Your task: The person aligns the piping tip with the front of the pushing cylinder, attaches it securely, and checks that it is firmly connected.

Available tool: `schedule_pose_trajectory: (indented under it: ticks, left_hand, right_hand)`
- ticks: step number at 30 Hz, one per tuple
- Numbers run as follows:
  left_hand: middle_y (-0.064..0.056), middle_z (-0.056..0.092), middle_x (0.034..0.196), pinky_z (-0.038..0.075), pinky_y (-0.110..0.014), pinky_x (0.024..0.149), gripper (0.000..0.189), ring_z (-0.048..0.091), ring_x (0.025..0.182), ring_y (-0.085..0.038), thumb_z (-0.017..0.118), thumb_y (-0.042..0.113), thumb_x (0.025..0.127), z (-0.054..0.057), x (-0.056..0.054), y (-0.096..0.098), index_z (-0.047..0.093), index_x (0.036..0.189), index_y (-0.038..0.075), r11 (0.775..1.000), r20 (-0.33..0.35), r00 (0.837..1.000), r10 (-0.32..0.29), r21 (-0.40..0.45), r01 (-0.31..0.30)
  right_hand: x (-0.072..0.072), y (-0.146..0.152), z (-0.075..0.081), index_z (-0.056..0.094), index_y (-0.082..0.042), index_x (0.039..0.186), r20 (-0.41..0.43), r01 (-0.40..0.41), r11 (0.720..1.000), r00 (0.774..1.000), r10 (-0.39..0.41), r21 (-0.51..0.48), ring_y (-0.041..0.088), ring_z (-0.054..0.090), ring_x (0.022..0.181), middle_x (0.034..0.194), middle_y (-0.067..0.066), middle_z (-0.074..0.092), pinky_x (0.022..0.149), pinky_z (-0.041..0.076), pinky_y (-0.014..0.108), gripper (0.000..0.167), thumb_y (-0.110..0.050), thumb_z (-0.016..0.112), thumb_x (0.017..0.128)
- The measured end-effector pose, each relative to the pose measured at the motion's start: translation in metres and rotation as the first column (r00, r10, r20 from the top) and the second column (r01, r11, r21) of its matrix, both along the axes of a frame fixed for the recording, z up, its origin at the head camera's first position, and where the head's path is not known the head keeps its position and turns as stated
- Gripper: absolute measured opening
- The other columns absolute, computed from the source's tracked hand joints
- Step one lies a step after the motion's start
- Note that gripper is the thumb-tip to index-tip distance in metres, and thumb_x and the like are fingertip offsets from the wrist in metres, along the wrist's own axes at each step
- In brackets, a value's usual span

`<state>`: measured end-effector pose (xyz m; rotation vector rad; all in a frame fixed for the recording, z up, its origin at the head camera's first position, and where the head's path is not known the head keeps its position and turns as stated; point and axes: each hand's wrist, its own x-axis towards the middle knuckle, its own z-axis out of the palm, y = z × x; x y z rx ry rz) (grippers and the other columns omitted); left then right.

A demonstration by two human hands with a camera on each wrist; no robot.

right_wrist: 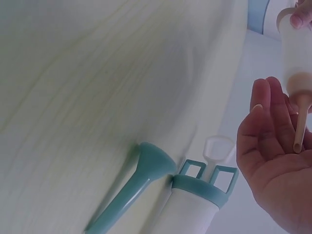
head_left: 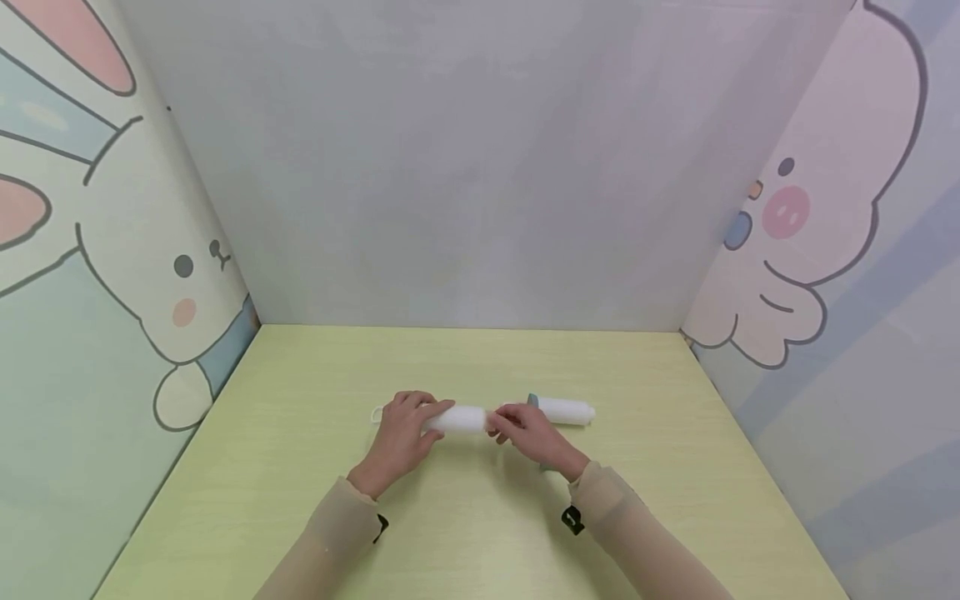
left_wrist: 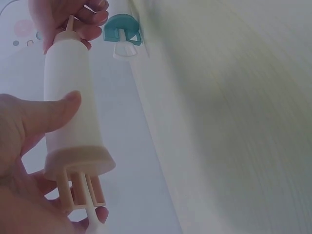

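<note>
My left hand [head_left: 405, 433] grips a large white plastic syringe [head_left: 461, 419] around its barrel, thumb on top in the left wrist view. A beige collar [left_wrist: 80, 161] with finger loops closes one end, and a white plunger rod comes out there. At the other end a beige nozzle [right_wrist: 301, 117] points toward my right palm. My right hand [head_left: 528, 432] is cupped at that nozzle end. Its fingers bend loosely beside and behind the nozzle in the right wrist view, thumb off it; whether fingertips touch its base I cannot tell.
A second white syringe [head_left: 566, 411] with a teal collar lies on the table [head_left: 480, 533] behind my right hand. Near it is a loose teal nozzle [right_wrist: 131, 190], mostly hidden by my right wrist in the head view. Walls stand at the back and both sides.
</note>
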<state>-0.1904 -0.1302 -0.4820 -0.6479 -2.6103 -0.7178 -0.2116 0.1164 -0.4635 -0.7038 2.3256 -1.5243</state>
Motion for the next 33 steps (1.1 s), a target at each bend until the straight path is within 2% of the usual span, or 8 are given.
schedule_pose_trajectory:
  ticks: [9,12,16,21,25,28,30,33]
  left_hand:
    - [-0.007,0.059,0.106,0.04,-0.052,0.082,0.048,0.049,0.102,-0.033,0.084,0.009,0.072,-0.001,-0.001,-0.002,0.07,0.117,0.018,1.0,0.011,1.0,0.002,-0.001,-0.002]
    - [-0.007,0.059,0.105,0.04,-0.052,0.081,0.048,0.05,0.102,-0.033,0.084,0.009,0.071,-0.001,0.0,-0.002,0.07,0.117,0.017,1.0,0.014,1.0,0.005,-0.005,-0.005]
    - [-0.006,0.059,0.105,0.041,-0.052,0.081,0.048,0.05,0.102,-0.033,0.084,0.011,0.072,-0.002,0.0,-0.002,0.07,0.117,0.018,1.0,0.02,1.0,0.011,-0.015,-0.01]
    - [-0.007,0.059,0.106,0.04,-0.053,0.081,0.048,0.049,0.103,-0.034,0.084,0.01,0.072,-0.002,-0.001,-0.001,0.07,0.117,0.018,1.0,0.028,1.0,0.008,-0.004,-0.008]
    - [-0.007,0.059,0.106,0.04,-0.053,0.082,0.049,0.049,0.102,-0.034,0.084,0.009,0.071,-0.002,-0.001,-0.001,0.07,0.117,0.018,1.0,0.026,1.0,0.007,0.001,-0.007]
    - [-0.006,0.059,0.106,0.041,-0.052,0.081,0.048,0.05,0.102,-0.033,0.084,0.009,0.071,-0.002,-0.001,-0.001,0.07,0.117,0.019,1.0,0.022,1.0,0.013,-0.006,-0.013]
    - [-0.006,0.059,0.106,0.041,-0.052,0.082,0.048,0.05,0.103,-0.033,0.084,0.01,0.071,-0.002,-0.001,-0.001,0.07,0.116,0.019,1.0,0.022,1.0,0.014,-0.007,-0.014]
    - [-0.006,0.06,0.106,0.041,-0.053,0.082,0.048,0.05,0.103,-0.033,0.084,0.01,0.071,-0.001,-0.001,-0.001,0.07,0.116,0.019,1.0,0.02,1.0,0.011,-0.008,-0.011]
  right_hand:
    - [-0.016,0.004,-0.036,0.066,0.001,0.115,0.008,0.025,1.0,1.0,-0.025,0.017,0.025,0.068,0.084,0.098,0.011,0.069,0.07,0.053,0.032,0.035,-0.026,0.063,0.094]
    - [-0.015,0.004,-0.036,0.059,0.003,0.126,0.021,0.022,1.0,1.0,-0.022,0.002,0.019,0.066,0.094,0.109,0.011,0.067,0.074,0.053,0.03,0.047,-0.027,0.067,0.09]
    - [-0.013,0.005,-0.033,0.05,-0.005,0.137,0.034,0.034,0.999,0.999,-0.034,0.011,0.017,0.064,0.1,0.111,0.01,0.066,0.077,0.052,0.031,0.059,-0.027,0.072,0.087]
    - [-0.011,0.006,-0.032,0.053,-0.011,0.128,0.04,0.034,0.999,0.999,-0.034,-0.011,0.018,0.066,0.095,0.101,0.009,0.069,0.077,0.052,0.034,0.046,-0.018,0.073,0.086]
    - [-0.012,0.006,-0.032,0.057,-0.007,0.119,0.056,0.021,0.999,0.998,-0.019,-0.048,0.026,0.067,0.092,0.098,0.013,0.069,0.077,0.052,0.042,0.034,-0.011,0.07,0.088]
    - [-0.012,0.005,-0.031,0.058,-0.003,0.119,0.077,0.017,0.999,0.997,-0.013,-0.049,0.035,0.067,0.088,0.097,0.017,0.069,0.078,0.051,0.049,0.031,-0.013,0.066,0.091]
    - [-0.011,0.004,-0.027,0.058,0.002,0.12,0.087,0.01,0.999,0.996,-0.005,-0.052,0.042,0.065,0.087,0.097,0.021,0.068,0.079,0.048,0.054,0.03,-0.014,0.062,0.094]
    - [-0.006,0.002,-0.016,0.061,0.007,0.115,0.059,-0.001,0.999,0.998,0.003,-0.036,0.043,0.064,0.084,0.094,0.022,0.068,0.079,0.048,0.055,0.028,-0.015,0.059,0.096]
